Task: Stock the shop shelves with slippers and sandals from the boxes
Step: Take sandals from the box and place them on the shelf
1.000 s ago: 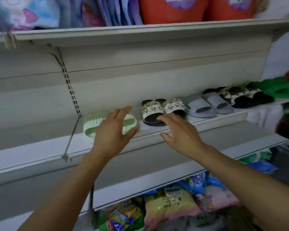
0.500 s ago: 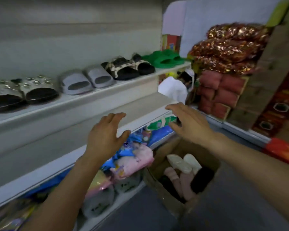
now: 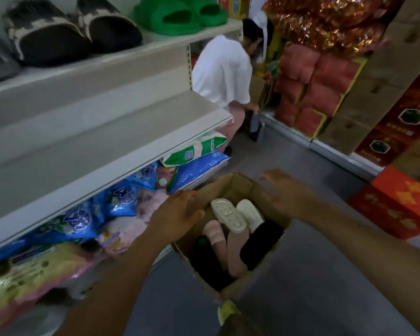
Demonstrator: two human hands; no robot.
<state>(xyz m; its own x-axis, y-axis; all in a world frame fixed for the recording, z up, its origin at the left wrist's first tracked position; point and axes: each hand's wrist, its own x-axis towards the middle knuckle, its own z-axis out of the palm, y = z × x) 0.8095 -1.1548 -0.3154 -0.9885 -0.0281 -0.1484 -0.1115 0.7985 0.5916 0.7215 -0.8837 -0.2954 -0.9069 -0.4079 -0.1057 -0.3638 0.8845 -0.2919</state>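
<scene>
An open cardboard box [image 3: 235, 184] stands on the grey floor below the shelves. Inside lie cream slippers [image 3: 228, 215], pink slippers [image 3: 222, 241] and black ones [image 3: 260, 241]. My left hand [image 3: 177, 214] hovers over the box's left rim, fingers straight, holding nothing. My right hand [image 3: 285, 192] hovers over the far right corner, fingers spread, empty. On the upper shelf [image 3: 87, 66] stand black-and-white patterned slippers [image 3: 70, 27] and green slippers [image 3: 180, 13].
A bare middle shelf [image 3: 107, 132] juts out above bagged goods [image 3: 121, 197] on the bottom shelf. A person in a white shirt [image 3: 222, 69] crouches at the aisle's far end. Stacked cartons [image 3: 398, 98] and a red box [image 3: 398, 202] line the right side.
My view swung from the slipper shelf down to the box on the floor. Both hands dropped from the shelf edge to just above the open box.
</scene>
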